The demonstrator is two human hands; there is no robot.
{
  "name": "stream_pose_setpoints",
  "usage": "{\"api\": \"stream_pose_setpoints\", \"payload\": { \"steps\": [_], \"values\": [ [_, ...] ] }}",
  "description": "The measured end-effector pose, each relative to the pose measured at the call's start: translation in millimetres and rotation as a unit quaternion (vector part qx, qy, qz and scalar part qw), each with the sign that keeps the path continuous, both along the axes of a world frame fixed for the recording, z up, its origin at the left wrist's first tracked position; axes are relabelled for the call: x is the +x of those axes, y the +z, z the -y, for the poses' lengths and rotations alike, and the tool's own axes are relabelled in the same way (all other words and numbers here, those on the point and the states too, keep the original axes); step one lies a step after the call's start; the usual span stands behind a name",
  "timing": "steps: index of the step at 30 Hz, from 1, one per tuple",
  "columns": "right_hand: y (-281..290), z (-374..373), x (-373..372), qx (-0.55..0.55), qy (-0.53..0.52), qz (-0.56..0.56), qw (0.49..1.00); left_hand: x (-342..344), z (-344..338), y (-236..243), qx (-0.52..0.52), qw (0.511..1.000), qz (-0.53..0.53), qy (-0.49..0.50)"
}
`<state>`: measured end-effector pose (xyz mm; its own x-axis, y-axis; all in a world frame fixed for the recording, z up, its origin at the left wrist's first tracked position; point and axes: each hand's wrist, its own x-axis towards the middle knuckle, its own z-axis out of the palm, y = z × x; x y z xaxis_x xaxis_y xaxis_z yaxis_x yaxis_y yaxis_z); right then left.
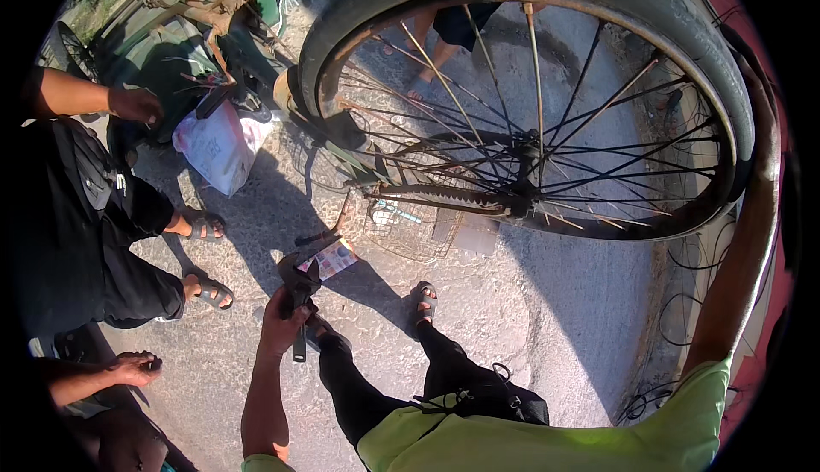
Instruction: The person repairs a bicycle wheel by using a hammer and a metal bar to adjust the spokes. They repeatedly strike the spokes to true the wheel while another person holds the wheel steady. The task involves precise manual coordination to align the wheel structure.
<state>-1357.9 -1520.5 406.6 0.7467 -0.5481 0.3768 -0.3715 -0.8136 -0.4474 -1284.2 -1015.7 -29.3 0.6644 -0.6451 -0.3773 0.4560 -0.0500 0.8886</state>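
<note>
Left hand [278, 327]: fingers clamped around black angular part [299, 279], probably steadying it. Beyond them, to the right, black-tyred, rusty-spoked bicycle wheel [528, 164], seemingly propped by right arm [736, 280]; its fingers hidden, can't tell state. White plastic bag [220, 154] farther, up-left of left fingers.

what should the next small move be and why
I'd probably steady the bicycle wheel before shifting the left hand: the wheel is tilted above the pavement, the right arm runs up beside its tyre with that hand hidden, and the left grips a black bicycle part.
</note>
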Motion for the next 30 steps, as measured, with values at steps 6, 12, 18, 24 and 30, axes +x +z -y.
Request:
{"api": "stream_pose_setpoints", "payload": {
  "steps": [6,12,18,24,30],
  "values": [
    [65.6,-86.3,8.5,0.054,-0.020,-0.075,0.996,42.4,104.3,119.0,-0.156,0.987,0.029,-0.027],
    [68.1,-80.7,-0.5,0.084,0.130,-0.082,0.985,10.9,184.5,207.1,0.020,0.949,0.245,-0.196],
    [40.0,-37.5,18.5,0.014,0.123,-0.049,0.991,-13.0,241.0,240.6,0.291,0.754,0.536,-0.244],
    [41.2,-13.8,6.8,0.060,0.129,-0.082,0.986,-29.6,271.3,231.4,0.284,0.648,0.673,-0.215],
    [43.4,-11.3,4.2,0.090,0.126,-0.063,0.986,-36.9,286.3,245.1,0.303,0.643,0.665,-0.230]
  ]
}}
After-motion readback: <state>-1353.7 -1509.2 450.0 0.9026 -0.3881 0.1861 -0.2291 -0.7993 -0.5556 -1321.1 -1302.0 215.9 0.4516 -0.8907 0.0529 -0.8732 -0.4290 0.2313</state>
